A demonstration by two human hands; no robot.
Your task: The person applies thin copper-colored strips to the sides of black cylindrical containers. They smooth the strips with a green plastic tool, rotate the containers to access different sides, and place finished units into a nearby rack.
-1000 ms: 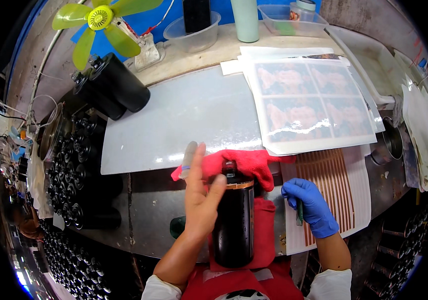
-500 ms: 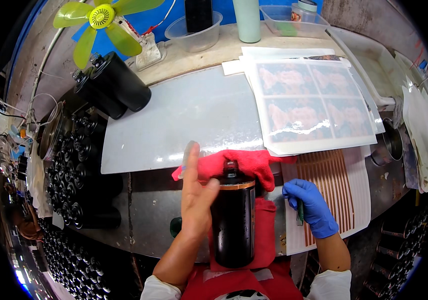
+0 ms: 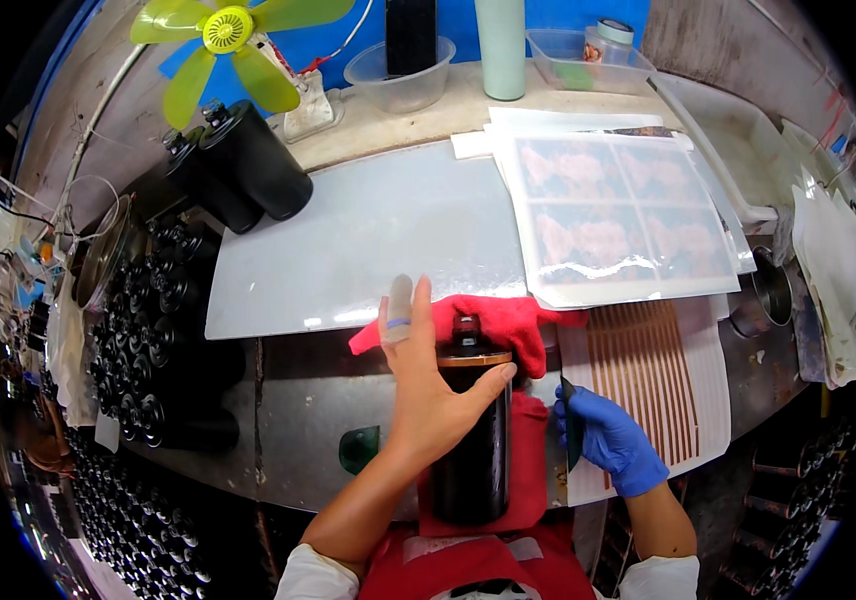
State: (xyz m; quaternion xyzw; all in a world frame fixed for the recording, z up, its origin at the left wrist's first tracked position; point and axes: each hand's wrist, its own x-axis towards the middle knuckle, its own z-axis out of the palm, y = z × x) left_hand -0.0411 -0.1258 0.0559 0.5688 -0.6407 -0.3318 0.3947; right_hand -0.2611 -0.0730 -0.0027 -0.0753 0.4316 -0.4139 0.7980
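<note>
A glossy black bottle with a narrow neck and a copper-coloured band stands upright in front of me on red cloth. My left hand is open at its left side, fingers stretched out and thumb lying across the bottle just below the band. A translucent cover wraps one or more of its fingers. To the right of the bottle, my right hand, in a blue glove, grips a thin dark green scraper held edge-up. Behind the bottle's neck lies a bunched pink-red cloth.
Striped copper-brown strips on a white sheet lie at right, below printed sheets. A second green piece rests left. Two black bottles stand on the grey board; many more crowd the left. A fan is behind.
My left hand has moved right, its thumb now across the bottle's front. The scraper in my right hand has turned more into view and come slightly nearer the bottle.
</note>
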